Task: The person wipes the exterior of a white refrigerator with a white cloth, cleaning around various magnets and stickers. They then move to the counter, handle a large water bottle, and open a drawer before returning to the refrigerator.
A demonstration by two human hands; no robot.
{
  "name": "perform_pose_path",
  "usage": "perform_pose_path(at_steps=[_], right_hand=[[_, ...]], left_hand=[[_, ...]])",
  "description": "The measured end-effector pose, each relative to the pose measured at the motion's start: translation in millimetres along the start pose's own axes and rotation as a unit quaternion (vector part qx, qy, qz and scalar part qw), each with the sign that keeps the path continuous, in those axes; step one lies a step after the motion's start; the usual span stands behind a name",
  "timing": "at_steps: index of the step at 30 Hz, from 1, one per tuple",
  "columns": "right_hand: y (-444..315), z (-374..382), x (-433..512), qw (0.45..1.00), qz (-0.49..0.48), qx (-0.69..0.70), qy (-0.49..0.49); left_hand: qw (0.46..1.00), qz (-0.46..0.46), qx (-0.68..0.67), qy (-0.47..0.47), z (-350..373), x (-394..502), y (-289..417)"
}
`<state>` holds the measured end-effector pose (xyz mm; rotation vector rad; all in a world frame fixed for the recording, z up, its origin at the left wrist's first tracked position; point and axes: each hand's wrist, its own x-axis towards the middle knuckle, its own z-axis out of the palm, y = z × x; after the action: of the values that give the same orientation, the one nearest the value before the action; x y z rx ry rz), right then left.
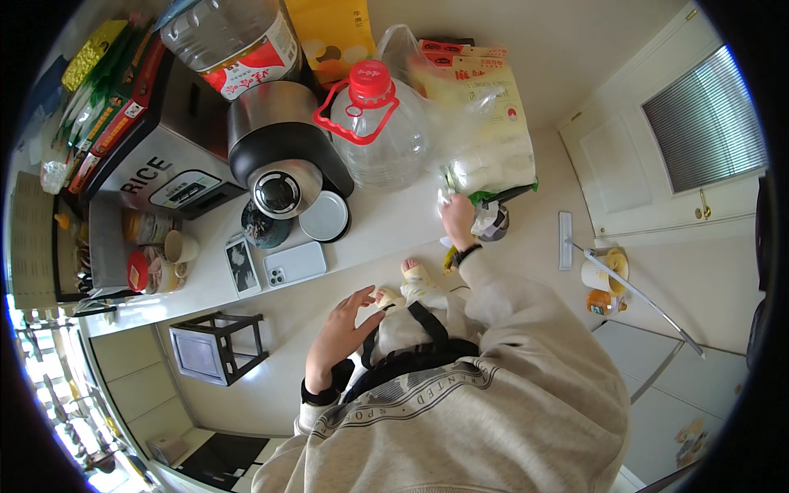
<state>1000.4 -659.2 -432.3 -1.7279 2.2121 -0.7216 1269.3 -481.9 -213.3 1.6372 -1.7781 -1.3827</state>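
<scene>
My right hand is at the right end of the white counter. Its fingers are closed on a white crumpled plastic bag, whose full extent I cannot make out. Just beyond it, large pale-yellow food packets stand partly under clear plastic. A grey-and-white bundle and some green plastic are beside the hand at the counter's end. Held low in front of my body, my left hand is empty with fingers apart. A clear plastic jug with a red cap and handle stands left of the packets.
Along the counter are a kitchen appliance, a rice dispenser, a round tin, two phones and jars. A stool stands below. A flat mop and a bin are near the door.
</scene>
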Motion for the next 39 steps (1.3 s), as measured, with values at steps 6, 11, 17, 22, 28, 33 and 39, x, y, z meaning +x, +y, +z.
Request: perform_pose_path(at_steps=[6,11,17,22,28,33,39], right_hand=[[9.5,-31.4,-56.3,0.997,-0.033,-0.032,-0.058],[-6.7,-12.6,-18.3,0.996,-0.066,-0.019,-0.049],[-28.9,14.8,9.2,0.995,-0.104,-0.006,0.006],[-25.4,1.1,-68.0,0.96,-0.249,0.061,-0.108],[-40.2,9.6,-43.3,0.94,-0.302,0.079,-0.136],[-85.6,43.0,-29.4,0.95,-0.289,0.076,-0.092],[-99.5,45.8,-77.1,0.933,-0.272,0.04,-0.234]], left_hand=[[0.999,-0.004,-0.009,0.031,-1.0,-3.9,-8.7],[0.999,0.013,-0.018,0.039,0.6,-5.7,-8.2],[0.999,-0.01,-0.021,0.033,1.9,-7.9,1.4],[0.999,0.011,-0.006,0.035,5.5,-12.5,1.7],[0.998,0.007,-0.023,0.061,5.5,-19.3,-1.8],[0.998,-0.007,-0.002,0.068,4.0,-23.0,3.2],[0.997,0.009,-0.003,0.078,4.3,-18.4,1.6]])
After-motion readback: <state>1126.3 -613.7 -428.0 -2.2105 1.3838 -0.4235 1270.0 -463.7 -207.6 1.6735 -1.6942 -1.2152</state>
